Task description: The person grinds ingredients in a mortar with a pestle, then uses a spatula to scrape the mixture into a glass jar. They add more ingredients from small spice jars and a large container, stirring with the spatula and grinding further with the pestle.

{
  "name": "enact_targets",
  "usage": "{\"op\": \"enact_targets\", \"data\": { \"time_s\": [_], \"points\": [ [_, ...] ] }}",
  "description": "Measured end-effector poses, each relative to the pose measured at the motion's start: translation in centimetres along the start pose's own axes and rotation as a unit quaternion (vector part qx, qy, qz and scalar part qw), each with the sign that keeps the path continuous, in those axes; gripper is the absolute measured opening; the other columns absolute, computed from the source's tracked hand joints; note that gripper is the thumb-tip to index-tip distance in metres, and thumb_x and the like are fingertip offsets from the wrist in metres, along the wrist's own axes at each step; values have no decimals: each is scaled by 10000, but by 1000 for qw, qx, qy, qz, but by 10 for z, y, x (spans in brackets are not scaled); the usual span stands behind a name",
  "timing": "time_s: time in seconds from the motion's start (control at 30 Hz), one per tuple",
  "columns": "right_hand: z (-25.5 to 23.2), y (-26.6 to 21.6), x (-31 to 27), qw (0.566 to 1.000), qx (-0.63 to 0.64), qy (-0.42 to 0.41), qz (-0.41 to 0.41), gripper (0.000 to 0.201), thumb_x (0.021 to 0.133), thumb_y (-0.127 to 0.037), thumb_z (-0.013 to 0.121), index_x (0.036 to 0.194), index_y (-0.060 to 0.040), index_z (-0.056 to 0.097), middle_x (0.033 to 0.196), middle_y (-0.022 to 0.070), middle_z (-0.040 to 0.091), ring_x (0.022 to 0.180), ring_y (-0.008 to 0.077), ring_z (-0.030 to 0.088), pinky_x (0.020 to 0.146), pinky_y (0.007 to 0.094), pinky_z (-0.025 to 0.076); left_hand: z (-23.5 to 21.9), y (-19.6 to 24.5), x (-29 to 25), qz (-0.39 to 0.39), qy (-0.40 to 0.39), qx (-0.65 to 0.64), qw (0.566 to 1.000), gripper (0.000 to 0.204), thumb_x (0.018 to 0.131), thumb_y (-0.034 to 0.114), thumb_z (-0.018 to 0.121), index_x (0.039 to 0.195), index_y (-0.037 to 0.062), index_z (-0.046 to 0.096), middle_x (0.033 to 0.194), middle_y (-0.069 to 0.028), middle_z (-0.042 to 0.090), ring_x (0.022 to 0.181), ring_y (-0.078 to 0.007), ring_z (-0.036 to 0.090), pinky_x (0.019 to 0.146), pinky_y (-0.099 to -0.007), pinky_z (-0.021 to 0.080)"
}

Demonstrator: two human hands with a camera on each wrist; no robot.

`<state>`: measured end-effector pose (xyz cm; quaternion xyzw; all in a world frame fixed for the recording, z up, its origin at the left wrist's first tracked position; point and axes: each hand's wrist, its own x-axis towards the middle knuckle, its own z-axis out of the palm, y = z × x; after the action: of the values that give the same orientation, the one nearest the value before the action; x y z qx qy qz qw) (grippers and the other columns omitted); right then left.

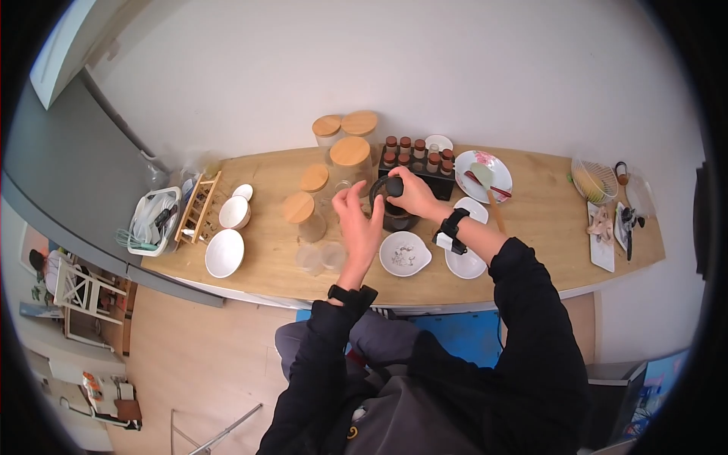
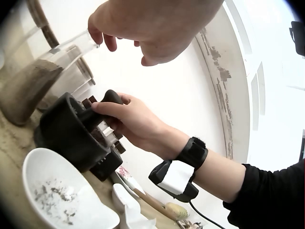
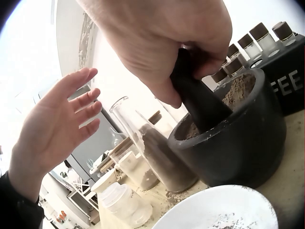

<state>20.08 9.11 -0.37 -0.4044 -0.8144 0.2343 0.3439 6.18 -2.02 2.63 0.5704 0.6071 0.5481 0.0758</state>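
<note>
My right hand (image 1: 415,199) grips a black pestle (image 3: 198,98), which leans inside a dark mortar (image 3: 238,150). Brownish powder clings to the mortar's inner wall in the right wrist view. Left of the mortar, my left hand (image 1: 359,227) is held up with its fingers spread and loosely bent, nothing in it. An uncovered glass jar (image 3: 164,155) of grey-brown powder stands close beside the mortar. In front sits a white spouted bowl (image 2: 40,167) with dark flakes scattered over its bottom.
Wooden-lidded jars (image 1: 350,154) stand left of the mortar, and a black rack of small brown-capped bottles (image 1: 432,180) behind it. White bowls (image 1: 224,253) and a dish basket (image 1: 152,246) are farther left. A floral plate (image 1: 497,168) bears a spatula and chopsticks.
</note>
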Motion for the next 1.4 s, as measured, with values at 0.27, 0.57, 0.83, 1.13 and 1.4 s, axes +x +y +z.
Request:
{"op": "enact_targets", "data": {
  "time_s": [0.27, 0.57, 0.83, 1.13, 1.4],
  "points": [
    [16, 16, -10, 995, 90, 32, 10, 668, 744, -15, 678, 1335, -81, 374, 1063, 141, 634, 949, 282, 640, 808, 354, 497, 46, -9, 30, 35, -177, 74, 981, 390, 813, 216, 644, 1165, 75, 551, 1083, -166, 488, 893, -339, 583, 764, -404, 494],
    [-11, 18, -17, 995, 95, 14, 7, 594, 756, -90, 679, 1296, -97, 430, 824, 116, 659, 761, 291, 645, 699, 366, 503, 66, -16, 41, 16, -272, 150, 950, 366, 845, 276, 594, 1147, 85, 515, 1033, -205, 511, 897, -379, 591, 763, -433, 501],
    [-33, 54, -18, 978, 59, -2, 200, 370, 842, -235, 645, 1169, -76, 578, 703, 48, 579, 565, 178, 561, 509, 317, 459, 76, -21, 51, 68, -247, 315, 914, 343, 855, 370, 578, 1005, 80, 474, 910, -194, 584, 729, -360, 643, 611, -460, 524],
    [-23, 66, -28, 833, 371, -48, 407, 394, 903, -294, 606, 1275, -185, 530, 641, -56, 445, 485, 51, 421, 421, 204, 347, 82, -28, 64, 2, -159, 326, 932, 339, 879, 381, 549, 978, 68, 462, 858, -186, 596, 718, -378, 639, 592, -471, 518],
    [-18, 70, -25, 806, 401, -35, 435, 362, 895, -255, 608, 1242, -184, 532, 640, -38, 442, 468, 70, 415, 402, 218, 321, 91, -21, 57, 34, -183, 239, 953, 286, 879, 338, 544, 1004, 87, 485, 877, -176, 588, 787, -384, 633, 638, -463, 519]
  ]
}}
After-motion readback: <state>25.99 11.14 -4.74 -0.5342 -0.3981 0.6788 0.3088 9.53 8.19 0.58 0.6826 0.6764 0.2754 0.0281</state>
